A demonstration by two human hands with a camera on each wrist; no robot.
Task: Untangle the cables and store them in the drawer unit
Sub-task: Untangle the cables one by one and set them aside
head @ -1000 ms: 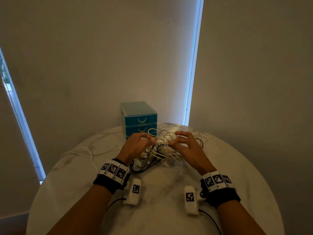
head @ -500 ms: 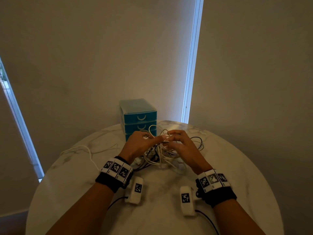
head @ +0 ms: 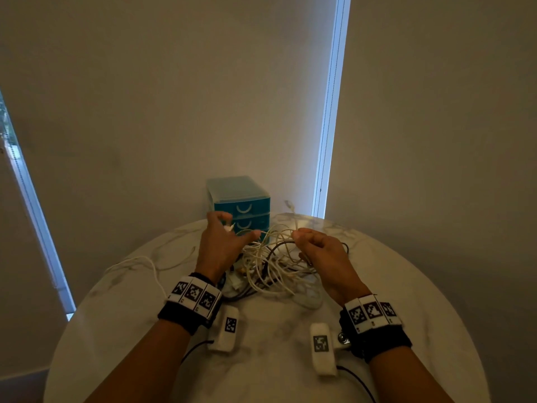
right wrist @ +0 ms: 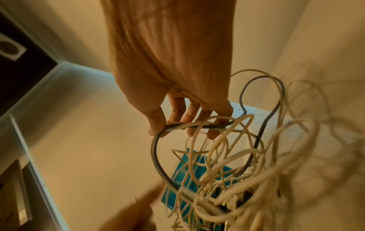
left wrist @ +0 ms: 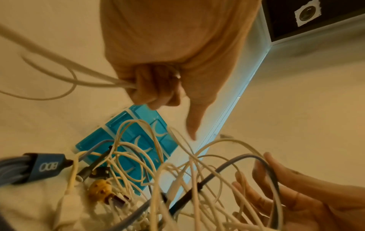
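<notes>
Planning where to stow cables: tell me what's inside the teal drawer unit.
Cannot be seen: the teal plastic drawer unit has closed drawers with opaque fronts. Its lowest drawer is partly hidden behind the tangled white and dark cables.

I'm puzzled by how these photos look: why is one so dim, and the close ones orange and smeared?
Head view: dim room, bright strips only at the blind edges, straight lines bowed by the wide lens. Left wrist view: warm orange cast, the cable tangle soft up close. Right wrist view: same cast, motion blur on the left hand and outer cable loops.
</notes>
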